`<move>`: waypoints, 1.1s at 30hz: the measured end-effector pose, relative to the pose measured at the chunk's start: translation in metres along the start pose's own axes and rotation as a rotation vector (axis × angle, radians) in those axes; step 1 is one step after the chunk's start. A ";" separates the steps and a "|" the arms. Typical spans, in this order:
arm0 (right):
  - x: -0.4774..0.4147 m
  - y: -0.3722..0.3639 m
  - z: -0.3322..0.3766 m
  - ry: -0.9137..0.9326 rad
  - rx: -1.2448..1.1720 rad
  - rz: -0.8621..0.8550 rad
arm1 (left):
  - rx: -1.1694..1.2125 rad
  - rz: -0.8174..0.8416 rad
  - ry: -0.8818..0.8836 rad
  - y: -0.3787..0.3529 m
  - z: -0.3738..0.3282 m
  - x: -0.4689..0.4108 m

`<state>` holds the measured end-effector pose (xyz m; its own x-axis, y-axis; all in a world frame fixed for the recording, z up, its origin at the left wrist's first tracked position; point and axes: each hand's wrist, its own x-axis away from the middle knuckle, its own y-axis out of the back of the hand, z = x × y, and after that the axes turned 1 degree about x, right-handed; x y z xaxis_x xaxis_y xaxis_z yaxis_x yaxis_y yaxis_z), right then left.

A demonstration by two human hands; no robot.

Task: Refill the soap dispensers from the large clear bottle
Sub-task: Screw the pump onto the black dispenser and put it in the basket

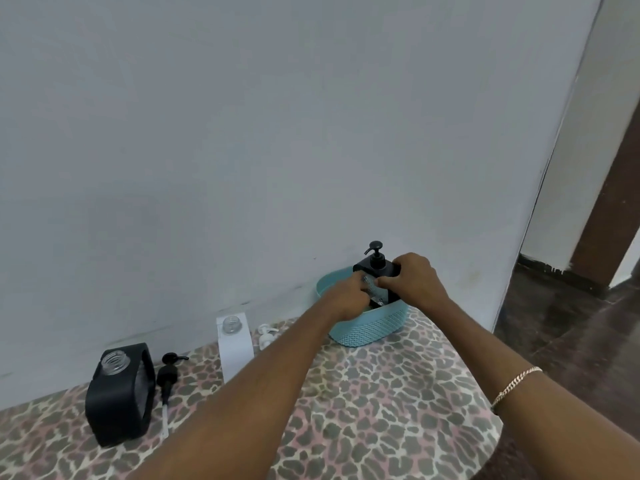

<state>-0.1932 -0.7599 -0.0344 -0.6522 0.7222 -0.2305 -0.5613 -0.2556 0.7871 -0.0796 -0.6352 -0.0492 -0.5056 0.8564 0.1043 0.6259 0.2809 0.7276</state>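
I have both hands at the teal basket (369,329), which sits right of centre in the frame on the leopard-print table (381,393), close against the wall. My right hand (414,278) is clamped over the shoulder of a black pump dispenser (375,263) that stands in the basket with its pump head on. My left hand (349,292) is closed around the lower front of the same dispenser, by its pale label. So the step in hand, as I judge it, is handling this third dispenser at the basket; whether it is coming out or going in I cannot tell.

In the lower left of the frame the black dispenser (119,396) stands uncapped, its clear threaded neck open, with its black pump (168,372) lying just beside it on the table. Nearer centre the white dispenser (235,344) is also uncapped, its white pump (267,336) lying next to it. The large clear bottle is not in view; it may be in the basket behind my hands, but I cannot see it.

If the dispenser is coming out, the next move calls for a straight lift clear of the basket rim, keeping it upright, then unscrewing its pump.
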 end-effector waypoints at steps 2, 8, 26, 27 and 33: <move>-0.003 -0.002 -0.002 -0.015 0.001 -0.011 | -0.086 0.071 0.004 0.000 -0.004 -0.004; -0.006 -0.009 -0.007 -0.019 0.127 -0.027 | -0.244 0.165 0.018 -0.004 -0.009 -0.011; -0.009 -0.034 -0.012 0.009 0.390 0.013 | -0.383 0.254 0.046 -0.009 -0.014 -0.022; -0.007 -0.035 -0.012 0.013 0.400 0.007 | -0.378 0.242 0.040 -0.009 -0.016 -0.021; 0.006 -0.036 -0.013 0.051 0.307 -0.033 | -0.256 -0.051 -0.080 -0.013 -0.009 -0.006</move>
<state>-0.1842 -0.7549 -0.0717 -0.6652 0.6915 -0.2817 -0.4078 -0.0204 0.9129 -0.0896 -0.6481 -0.0537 -0.4775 0.8785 0.0169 0.4255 0.2144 0.8792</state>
